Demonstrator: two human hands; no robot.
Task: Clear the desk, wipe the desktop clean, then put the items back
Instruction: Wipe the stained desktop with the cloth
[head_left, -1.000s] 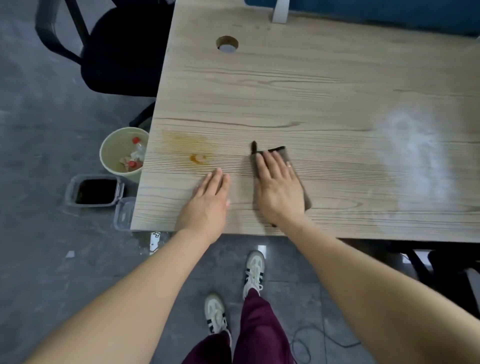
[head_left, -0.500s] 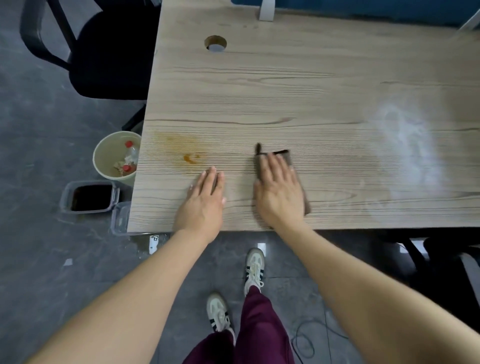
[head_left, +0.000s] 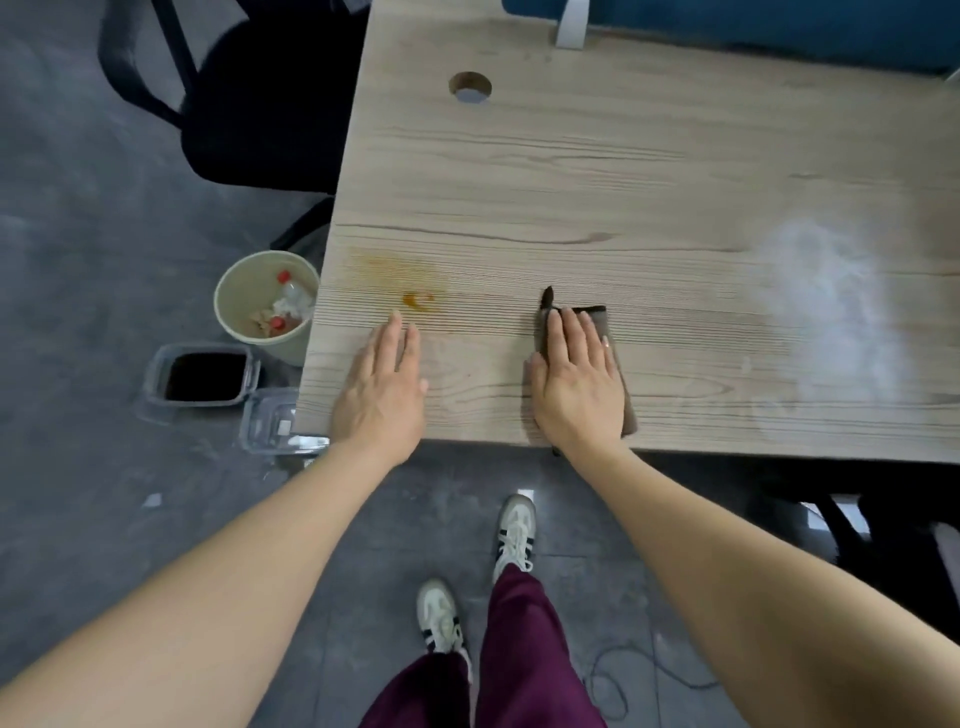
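No legible text, label, brand, number or sign on any surface in view.

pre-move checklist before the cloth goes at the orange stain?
1. Cloth under right hand, flat on desk: ok.
2. Left hand flat on the desk, bracing: ok.
3. Orange stain not wiped, left of the cloth: not ok.
4. Path from cloth to stain bare wood: ok.
5. White smear on the right not wiped: not ok.
6. Cloth damp enough: cannot tell.
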